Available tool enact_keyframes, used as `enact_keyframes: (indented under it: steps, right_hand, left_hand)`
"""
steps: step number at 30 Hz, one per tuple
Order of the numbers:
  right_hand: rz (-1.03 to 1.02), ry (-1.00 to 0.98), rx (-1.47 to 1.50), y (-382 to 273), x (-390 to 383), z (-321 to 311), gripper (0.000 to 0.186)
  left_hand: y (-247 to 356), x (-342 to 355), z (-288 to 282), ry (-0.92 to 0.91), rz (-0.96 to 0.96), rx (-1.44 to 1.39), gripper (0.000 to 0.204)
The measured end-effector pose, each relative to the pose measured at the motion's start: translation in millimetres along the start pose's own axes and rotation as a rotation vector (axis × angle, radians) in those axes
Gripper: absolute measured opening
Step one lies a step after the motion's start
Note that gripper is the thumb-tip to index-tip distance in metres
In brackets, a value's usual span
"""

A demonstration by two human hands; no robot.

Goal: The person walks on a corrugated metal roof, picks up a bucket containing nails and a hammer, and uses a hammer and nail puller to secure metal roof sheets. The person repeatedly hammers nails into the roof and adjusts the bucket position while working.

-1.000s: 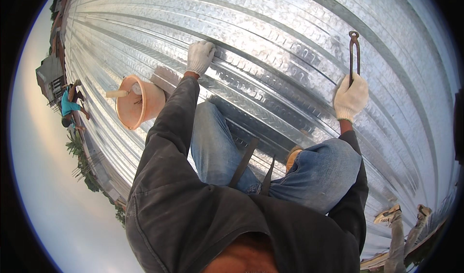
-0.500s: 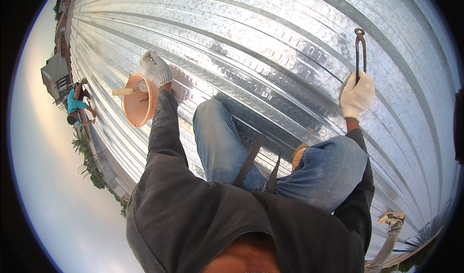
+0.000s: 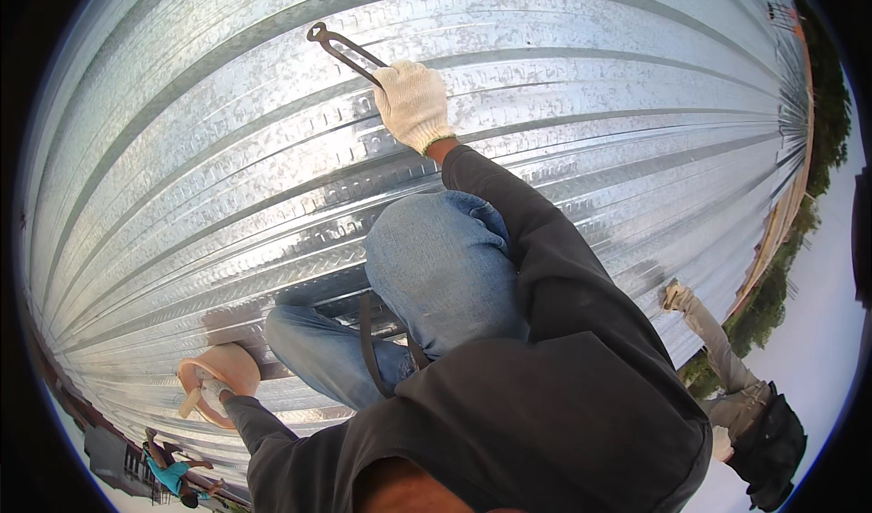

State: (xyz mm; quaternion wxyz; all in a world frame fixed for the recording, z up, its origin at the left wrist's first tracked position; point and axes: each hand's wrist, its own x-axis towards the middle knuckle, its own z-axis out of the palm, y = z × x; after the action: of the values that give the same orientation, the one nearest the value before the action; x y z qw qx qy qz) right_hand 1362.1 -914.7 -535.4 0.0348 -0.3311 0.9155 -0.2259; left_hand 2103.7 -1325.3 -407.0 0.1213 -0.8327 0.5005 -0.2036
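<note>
My right hand (image 3: 411, 106), in a cream knitted glove, is closed around the handles of dark metal pincers (image 3: 343, 49). Their jaws point up and to the left, above the ribbed metal sheets (image 3: 272, 186). At the lower left, an orange-pink bucket (image 3: 238, 368) tilts on the sheets beside my bent leg. My gloved left hand (image 3: 214, 391) reaches into its mouth, and its fingers are hidden there. A pale wooden handle (image 3: 191, 401) sticks out over the bucket's rim, next to that hand.
Raised ribs run across the shiny metal roof. A person in a blue-green shirt (image 3: 170, 473) is beyond its lower-left edge. Another person in tan clothing (image 3: 718, 340) bends near the right edge (image 3: 772, 231), where trees stand beyond. Dark straps (image 3: 367, 340) hang by my legs.
My view has swung to the right. My right hand has reached forward and left with the pincers, which now point leftward. My left hand has gone from the bucket's rim into its mouth.
</note>
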Motion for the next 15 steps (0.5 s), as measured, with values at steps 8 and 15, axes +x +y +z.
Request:
enact_keyframes:
  steps: [8,15]
  right_hand:
    - [-0.025,0.029,0.049,2.5,-0.7,-5.8,0.018]
    - [0.009,0.007,0.043,3.1,1.4,-5.6,0.019]
  left_hand:
    - [139.2,-77.0,-73.2,0.388,0.693,-0.212,0.057]
    - [377.1,-313.2,-112.8,0.144,1.451,-0.906,0.049]
